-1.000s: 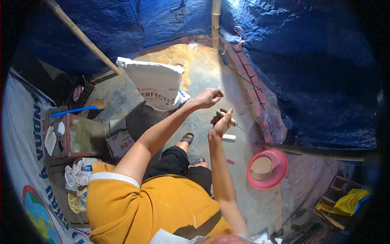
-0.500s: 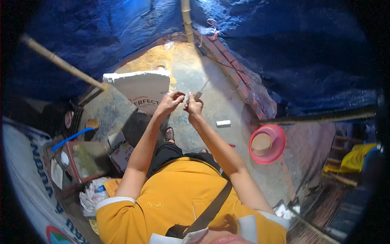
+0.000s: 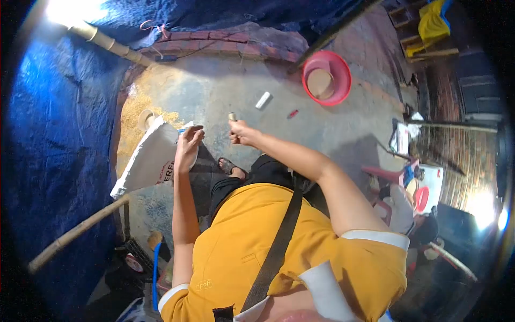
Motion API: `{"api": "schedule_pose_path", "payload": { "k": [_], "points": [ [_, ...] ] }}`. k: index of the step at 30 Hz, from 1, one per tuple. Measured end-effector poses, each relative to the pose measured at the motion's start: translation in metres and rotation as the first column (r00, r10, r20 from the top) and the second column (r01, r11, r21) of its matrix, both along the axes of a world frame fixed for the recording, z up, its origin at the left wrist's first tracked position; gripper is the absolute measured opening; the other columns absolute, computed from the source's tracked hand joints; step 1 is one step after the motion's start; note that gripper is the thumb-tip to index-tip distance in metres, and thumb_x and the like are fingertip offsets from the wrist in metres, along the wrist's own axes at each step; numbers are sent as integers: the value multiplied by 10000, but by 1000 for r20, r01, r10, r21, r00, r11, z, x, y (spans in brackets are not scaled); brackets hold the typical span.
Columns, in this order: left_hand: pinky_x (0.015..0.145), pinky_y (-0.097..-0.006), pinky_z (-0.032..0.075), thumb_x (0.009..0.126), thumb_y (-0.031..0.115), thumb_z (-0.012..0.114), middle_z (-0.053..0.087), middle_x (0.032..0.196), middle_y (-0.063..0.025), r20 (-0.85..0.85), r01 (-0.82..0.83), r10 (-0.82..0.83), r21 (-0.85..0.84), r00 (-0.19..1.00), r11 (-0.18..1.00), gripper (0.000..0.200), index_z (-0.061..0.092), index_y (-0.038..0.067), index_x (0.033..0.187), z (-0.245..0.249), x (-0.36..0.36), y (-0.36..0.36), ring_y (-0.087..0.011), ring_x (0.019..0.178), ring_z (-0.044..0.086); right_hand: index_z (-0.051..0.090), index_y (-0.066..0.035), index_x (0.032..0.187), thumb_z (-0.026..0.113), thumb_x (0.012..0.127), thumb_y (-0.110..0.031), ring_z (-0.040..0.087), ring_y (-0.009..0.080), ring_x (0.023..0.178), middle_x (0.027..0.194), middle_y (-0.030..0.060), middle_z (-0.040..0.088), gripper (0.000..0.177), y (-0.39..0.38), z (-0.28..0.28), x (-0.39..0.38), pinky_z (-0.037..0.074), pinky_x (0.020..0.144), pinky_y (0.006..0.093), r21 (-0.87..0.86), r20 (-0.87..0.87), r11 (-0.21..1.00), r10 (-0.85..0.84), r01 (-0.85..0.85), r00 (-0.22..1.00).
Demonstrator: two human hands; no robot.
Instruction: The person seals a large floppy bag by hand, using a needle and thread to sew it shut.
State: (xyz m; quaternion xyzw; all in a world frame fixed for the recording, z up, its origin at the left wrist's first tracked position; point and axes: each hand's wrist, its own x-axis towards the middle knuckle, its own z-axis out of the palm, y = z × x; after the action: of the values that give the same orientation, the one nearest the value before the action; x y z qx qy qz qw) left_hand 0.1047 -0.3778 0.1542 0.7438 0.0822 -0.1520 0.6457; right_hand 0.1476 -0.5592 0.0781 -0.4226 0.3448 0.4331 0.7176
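Note:
My right hand is closed around a small tool with a pale handle; its exact kind does not show. My left hand is apart from it, fingers loosely spread with nothing visible between them. Beside and partly behind the left hand stands a white sack with red and dark lettering. A white cylinder-like object lies on the concrete floor beyond my right hand. Near it lies a small red item, too small to name.
A pink basin holds a round tan object. Yellow grain and a pale bowl are behind the sack. Blue tarpaulin hangs at left, beside a bamboo pole. Another person is low at the right.
The view has swung to the right, showing more of that side. My hands, close together before, are now farther apart. The pale-handled tool stays in my right hand.

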Motion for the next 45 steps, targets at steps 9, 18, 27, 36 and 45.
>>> {"api": "schedule_pose_path", "payload": {
  "k": [9, 18, 27, 36, 45],
  "points": [
    [683, -251, 421, 812, 186, 489, 583, 843, -86, -70, 288, -285, 40, 956, 957, 271, 518, -13, 994, -11, 20, -63, -141, 786, 546, 477, -71, 656, 482, 774, -456, 381, 129, 325, 513, 26, 468, 403, -133, -67, -29, 352, 324, 259, -169, -73, 984, -65, 52, 995],
    [688, -265, 433, 803, 167, 499, 596, 805, -110, -58, 383, -380, 79, 923, 920, 254, 529, -19, 972, -18, 38, -109, -160, 770, 569, 454, -103, 638, 545, 726, -487, 416, 112, 358, 480, 1, 433, 405, -212, -53, -10, 348, 321, 239, -417, 67, 890, -174, 186, 982],
    [655, -264, 438, 790, 167, 506, 597, 757, -113, -37, 436, -437, 171, 899, 883, 243, 541, -10, 953, -30, 46, -128, -152, 725, 571, 437, -99, 651, 488, 779, -443, 485, 131, 421, 537, 21, 507, 371, -229, -71, -9, 380, 377, 263, -393, -124, 919, -68, 14, 990],
    [636, -258, 432, 789, 174, 520, 595, 792, -105, -63, 460, -457, 204, 887, 864, 260, 532, -17, 965, -33, 55, -140, -144, 723, 555, 432, -66, 840, 498, 774, -431, 527, 163, 511, 655, 58, 545, 377, -240, -67, 17, 455, 444, 282, -326, -69, 911, -290, 253, 955],
    [659, -265, 430, 800, 179, 520, 586, 829, -97, -24, 399, -407, 255, 913, 881, 272, 520, -27, 978, -38, 54, -139, -138, 755, 546, 450, -49, 900, 466, 796, -247, 526, 180, 510, 702, 80, 525, 224, -219, -83, 41, 464, 427, 304, -423, 67, 878, -215, 223, 974]
  ]
}}
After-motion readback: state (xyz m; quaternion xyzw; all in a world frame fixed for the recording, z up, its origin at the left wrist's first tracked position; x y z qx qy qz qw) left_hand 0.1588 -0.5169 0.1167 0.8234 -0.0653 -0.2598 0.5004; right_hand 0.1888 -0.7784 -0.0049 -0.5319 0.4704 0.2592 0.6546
